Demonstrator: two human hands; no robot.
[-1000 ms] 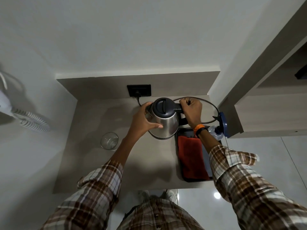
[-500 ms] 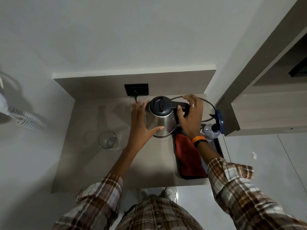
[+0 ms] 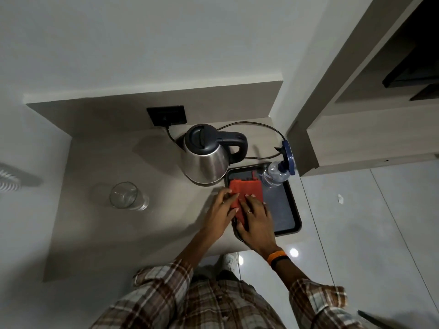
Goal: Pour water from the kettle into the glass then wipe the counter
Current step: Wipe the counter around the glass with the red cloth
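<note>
The steel kettle (image 3: 205, 160) with a dark lid and handle stands upright at the back of the beige counter (image 3: 99, 233), nobody touching it. A clear glass (image 3: 124, 195) stands to its left. A red cloth (image 3: 247, 191) lies in the black tray (image 3: 288, 210) at the counter's right end. My left hand (image 3: 219, 211) grips the cloth's left edge. My right hand (image 3: 255, 222) lies on top of the cloth, fingers curled over it. The near part of the cloth is hidden under both hands.
A plastic water bottle (image 3: 273, 175) with a blue cap stands at the tray's back right. The kettle's black cord (image 3: 261, 125) loops from the wall socket (image 3: 166, 115) behind the kettle. A wooden cabinet (image 3: 356, 138) rises on the right. Tiled floor lies beyond the tray.
Both hands have let go of the kettle and dropped down to the red cloth in the tray. The kettle stays standing on the counter.
</note>
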